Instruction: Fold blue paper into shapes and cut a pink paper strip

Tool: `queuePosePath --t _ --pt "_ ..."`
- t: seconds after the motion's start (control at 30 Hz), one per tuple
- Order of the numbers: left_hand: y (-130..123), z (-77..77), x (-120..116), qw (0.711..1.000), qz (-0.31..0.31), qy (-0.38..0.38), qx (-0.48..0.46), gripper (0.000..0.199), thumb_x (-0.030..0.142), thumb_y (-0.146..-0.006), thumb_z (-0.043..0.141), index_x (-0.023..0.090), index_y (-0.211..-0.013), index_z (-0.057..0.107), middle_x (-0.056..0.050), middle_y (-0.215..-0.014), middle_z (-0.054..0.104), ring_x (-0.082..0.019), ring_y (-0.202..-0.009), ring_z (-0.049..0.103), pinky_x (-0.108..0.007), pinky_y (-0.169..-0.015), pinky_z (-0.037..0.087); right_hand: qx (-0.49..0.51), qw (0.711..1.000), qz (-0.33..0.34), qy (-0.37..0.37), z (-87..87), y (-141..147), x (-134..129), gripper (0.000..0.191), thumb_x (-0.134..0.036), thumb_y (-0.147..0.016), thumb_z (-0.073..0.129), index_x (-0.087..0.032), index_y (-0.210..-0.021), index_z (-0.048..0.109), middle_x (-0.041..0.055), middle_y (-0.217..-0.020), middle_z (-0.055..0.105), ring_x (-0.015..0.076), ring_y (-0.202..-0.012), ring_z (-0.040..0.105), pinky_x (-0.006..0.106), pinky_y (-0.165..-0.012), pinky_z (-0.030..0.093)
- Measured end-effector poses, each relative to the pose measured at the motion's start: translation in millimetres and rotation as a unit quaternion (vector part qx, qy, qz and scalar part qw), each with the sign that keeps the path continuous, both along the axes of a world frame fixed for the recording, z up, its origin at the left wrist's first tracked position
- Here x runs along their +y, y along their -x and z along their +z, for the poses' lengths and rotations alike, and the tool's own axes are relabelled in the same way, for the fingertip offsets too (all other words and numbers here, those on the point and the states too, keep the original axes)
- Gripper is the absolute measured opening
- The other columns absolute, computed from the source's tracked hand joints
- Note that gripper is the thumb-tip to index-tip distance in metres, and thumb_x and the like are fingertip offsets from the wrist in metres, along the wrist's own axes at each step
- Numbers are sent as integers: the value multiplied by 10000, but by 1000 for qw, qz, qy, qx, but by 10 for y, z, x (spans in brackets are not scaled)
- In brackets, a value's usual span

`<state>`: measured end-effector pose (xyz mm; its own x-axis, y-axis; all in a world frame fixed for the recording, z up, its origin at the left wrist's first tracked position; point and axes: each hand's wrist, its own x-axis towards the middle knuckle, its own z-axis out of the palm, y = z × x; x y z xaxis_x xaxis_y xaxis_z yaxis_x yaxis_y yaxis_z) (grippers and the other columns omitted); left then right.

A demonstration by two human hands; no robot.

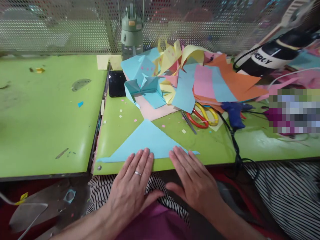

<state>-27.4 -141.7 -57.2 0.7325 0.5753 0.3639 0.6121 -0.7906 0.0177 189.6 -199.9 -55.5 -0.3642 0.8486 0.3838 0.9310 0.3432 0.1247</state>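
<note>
A sheet of light blue paper, folded into a wide triangle, lies near the front edge of the green table. Its peak points away from me and touches or overlaps the lower edge of a pale pink sheet. My left hand, with a ring on one finger, lies flat with its fingertips on the triangle's near edge, left of the middle. Toward the right end of that same edge, my right hand presses with fingers stretched out. Both thumbs stick out toward each other, and neither hand grips anything.
Behind the triangle is a heap of coloured paper. Scissors and a blue glue gun with a dangling cord lie to the right. A phone, a green bottle and a dark bottle stand or lie farther back.
</note>
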Motion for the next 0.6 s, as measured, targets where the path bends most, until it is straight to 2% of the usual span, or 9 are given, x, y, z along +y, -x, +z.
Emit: queuePosePath --t 0.17,0.27,0.5,0.6 --pt "418 20 61 998 64 -6 26 890 668 -906 479 7 -1486 344 -206 -1496 452 -320 -1385 439 -448 -1186 294 -2 1000 -5 -1 -31 -77 -3 824 -548 -958 451 -17 -1542 214 227 -1403 553 311 -1311 528 474 -1098 426" --pt "639 22 101 993 106 -25 36 924 671 -896 495 29 -1523 276 -225 -1489 452 -350 -1375 446 -501 -1165 314 9 1000 -6 -12 -70 -64 13 828 -527 -945 498 -32 -1545 216 221 -1405 551 322 -1284 554 487 -1067 459" --pt "898 18 123 988 138 -57 35 798 590 -932 499 120 -1536 273 -203 -1436 524 -350 -1333 501 -565 -1173 257 28 997 2 -71 -80 -83 61 782 -404 -931 587 -110 -1558 224 163 -1378 593 285 -1210 619 460 -1040 497" --pt "890 10 83 984 154 -91 15 727 531 -934 529 128 -1506 334 -211 -1426 533 -378 -1326 502 -607 -1145 284 32 994 7 -104 -57 -103 74 675 -282 -923 619 -152 -1522 337 130 -1308 655 255 -1157 655 432 -1018 506"
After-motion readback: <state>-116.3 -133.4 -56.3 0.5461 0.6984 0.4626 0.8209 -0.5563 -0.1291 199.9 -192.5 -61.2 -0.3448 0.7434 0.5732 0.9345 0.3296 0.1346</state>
